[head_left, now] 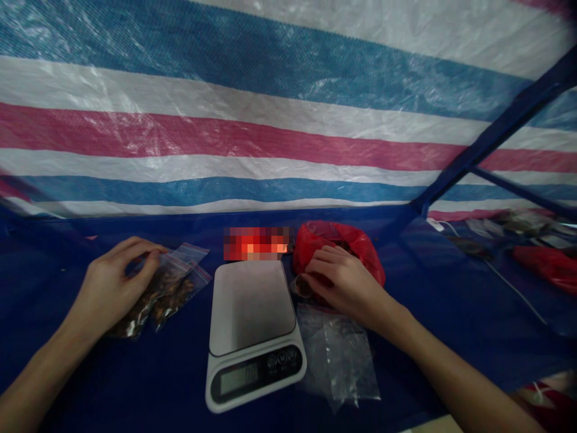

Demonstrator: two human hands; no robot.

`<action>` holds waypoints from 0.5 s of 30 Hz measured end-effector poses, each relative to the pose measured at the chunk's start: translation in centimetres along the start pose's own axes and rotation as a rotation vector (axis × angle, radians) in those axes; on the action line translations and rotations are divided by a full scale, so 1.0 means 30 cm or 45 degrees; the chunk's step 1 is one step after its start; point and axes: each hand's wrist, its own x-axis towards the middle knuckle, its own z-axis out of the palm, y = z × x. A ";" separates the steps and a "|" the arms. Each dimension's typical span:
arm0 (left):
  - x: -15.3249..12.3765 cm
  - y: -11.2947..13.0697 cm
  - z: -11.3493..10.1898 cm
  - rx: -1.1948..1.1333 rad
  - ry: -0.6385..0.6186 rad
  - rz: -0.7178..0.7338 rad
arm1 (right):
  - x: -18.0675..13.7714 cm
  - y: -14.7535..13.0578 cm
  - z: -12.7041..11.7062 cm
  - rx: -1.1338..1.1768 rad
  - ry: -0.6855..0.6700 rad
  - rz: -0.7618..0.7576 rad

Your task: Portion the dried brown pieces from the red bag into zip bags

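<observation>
My left hand (118,281) is at the left, thumb and forefinger closing on the top edge of a clear zip bag (169,264) of dried brown pieces. Another filled zip bag (174,300) overlaps it. My right hand (345,279) is over the front of a red plastic bag (367,252), its fingers curled. A small round brownish thing (303,287) shows by its fingertips; what it is and what the fingers hold, I cannot make out. Between the hands stands a white kitchen scale (252,307) with a bare metal plate and a lit display. Empty clear bags (338,355) lie right of it.
The table has a blue cover (148,379). A blurred-out red patch (256,243) is behind the scale. At the right are a thin cable (516,288) and another red bag (547,267). A striped tarp (252,132) and a blue frame bar (491,135) close off the back.
</observation>
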 end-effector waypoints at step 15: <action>0.000 0.020 -0.005 -0.015 0.013 -0.033 | -0.024 0.030 -0.020 0.355 -0.149 0.180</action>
